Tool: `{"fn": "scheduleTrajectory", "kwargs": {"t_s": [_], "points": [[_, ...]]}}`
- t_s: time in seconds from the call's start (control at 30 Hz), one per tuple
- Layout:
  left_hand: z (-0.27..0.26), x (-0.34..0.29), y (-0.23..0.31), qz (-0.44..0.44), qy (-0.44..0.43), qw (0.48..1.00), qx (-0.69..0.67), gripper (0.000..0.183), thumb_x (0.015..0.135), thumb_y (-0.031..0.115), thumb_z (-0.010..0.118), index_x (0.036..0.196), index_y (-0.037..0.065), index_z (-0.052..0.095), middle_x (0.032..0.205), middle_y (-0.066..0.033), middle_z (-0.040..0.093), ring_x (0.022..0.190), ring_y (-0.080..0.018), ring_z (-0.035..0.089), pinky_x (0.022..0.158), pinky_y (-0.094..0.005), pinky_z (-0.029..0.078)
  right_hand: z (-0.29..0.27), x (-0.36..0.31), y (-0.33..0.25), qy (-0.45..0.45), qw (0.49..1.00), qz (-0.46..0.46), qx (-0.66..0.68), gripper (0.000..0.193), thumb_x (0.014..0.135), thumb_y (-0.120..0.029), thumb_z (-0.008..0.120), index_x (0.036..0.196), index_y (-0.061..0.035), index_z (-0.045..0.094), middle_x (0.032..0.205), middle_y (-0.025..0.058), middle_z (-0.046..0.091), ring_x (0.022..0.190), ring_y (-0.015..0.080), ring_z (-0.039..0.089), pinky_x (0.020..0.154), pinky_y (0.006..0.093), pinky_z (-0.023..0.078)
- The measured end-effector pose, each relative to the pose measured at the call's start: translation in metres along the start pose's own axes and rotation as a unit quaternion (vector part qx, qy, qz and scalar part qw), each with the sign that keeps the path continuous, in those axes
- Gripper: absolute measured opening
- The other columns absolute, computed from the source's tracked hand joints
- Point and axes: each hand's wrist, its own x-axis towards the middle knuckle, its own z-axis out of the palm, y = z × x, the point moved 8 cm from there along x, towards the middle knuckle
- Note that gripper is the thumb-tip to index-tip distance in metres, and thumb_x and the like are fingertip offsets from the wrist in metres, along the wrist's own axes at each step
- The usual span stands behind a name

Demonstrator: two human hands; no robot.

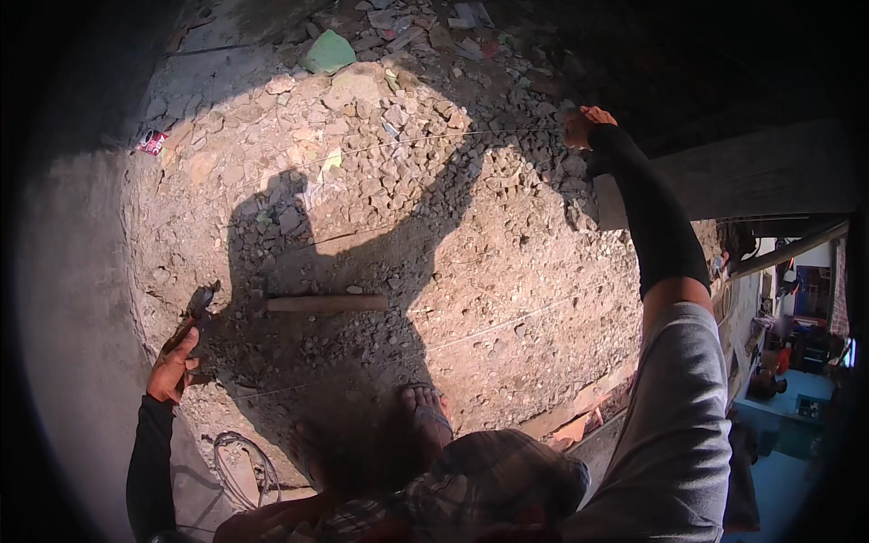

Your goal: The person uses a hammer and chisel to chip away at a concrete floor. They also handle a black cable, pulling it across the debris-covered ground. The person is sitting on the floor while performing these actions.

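My left hand [176,366] is at the left by the wall, its fingers closed round a dark metal tool [201,303] whose end sticks out beyond them. Its exact kind is unclear. My right hand [587,127] reaches far out to the upper right, fingers bent, at the end of a thin taut string [434,138]. The fingers look closed on the string, though shadow blurs the grip. Between my hands, on the rubble, lies a wooden handle [328,304]; its left end is lost in my shadow. A second string [493,328] crosses the ground closer to my feet.
Loose stones [362,172] and broken rubble cover the uneven ground. A grey wall [77,335] runs along the left; a wooden board [724,172] stands at the right. A green chunk [329,52] lies at the far side. Near my feet is a coiled cable [246,471].
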Motion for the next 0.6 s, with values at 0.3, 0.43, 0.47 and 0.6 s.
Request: {"fn": "scheduleTrajectory", "kwargs": {"t_s": [0.3, 0.43, 0.47, 0.6], "points": [[-0.066, -0.013, -0.102, -0.012, 0.108, 0.973, 0.206, 0.065, 0.092, 0.055, 0.064, 0.129, 0.002, 0.062, 0.115, -0.0137, 0.07, 0.111, -0.0218, 0.065, 0.093, -0.0323, 0.051, 0.035, -0.082, -0.226, -0.029, 0.934, -0.238, 0.265, 0.076, 0.09, -0.07, 0.05, 0.137, -0.0115, 0.055, 0.141, 0.019, 0.052, 0.13, 0.0371, 0.049, 0.106, 0.0454, 0.042], [-0.027, -0.007, -0.132, 0.057, 0.048, 0.93, 0.36, 0.06, 0.094, 0.05, 0.058, 0.131, 0.003, 0.06, 0.127, -0.0188, 0.064, 0.118, -0.0324, 0.061, 0.102, -0.0414, 0.046, 0.041, -0.17, -0.412, -0.132, 0.915, -0.305, 0.228, 0.068, 0.091, -0.058, 0.057, 0.142, -0.0146, 0.048, 0.133, 0.0229, 0.056, 0.11, 0.0412, 0.063, 0.098, 0.0493, 0.048], [-0.029, -0.015, -0.143, 0.066, 0.051, 0.916, 0.392, 0.061, 0.093, 0.05, 0.058, 0.132, 0.003, 0.06, 0.129, -0.0191, 0.063, 0.12, -0.0334, 0.059, 0.103, -0.0423, 0.045, 0.015, -0.194, -0.444, -0.12, 0.908, -0.327, 0.234, 0.062, 0.09, -0.052, 0.06, 0.138, -0.0138, 0.049, 0.135, 0.023, 0.054, 0.108, 0.0422, 0.063, 0.094, 0.0511, 0.049], [-0.043, 0.009, -0.126, 0.114, 0.116, 0.87, 0.465, 0.062, 0.093, 0.051, 0.057, 0.136, 0.005, 0.056, 0.127, -0.0222, 0.062, 0.122, -0.0345, 0.057, 0.104, -0.0434, 0.044, 0.005, -0.209, -0.471, -0.038, 0.914, -0.334, 0.227, 0.064, 0.085, -0.044, 0.068, 0.136, -0.0113, 0.048, 0.122, 0.0258, 0.055, 0.098, 0.044, 0.064, 0.085, 0.0527, 0.052]]}}
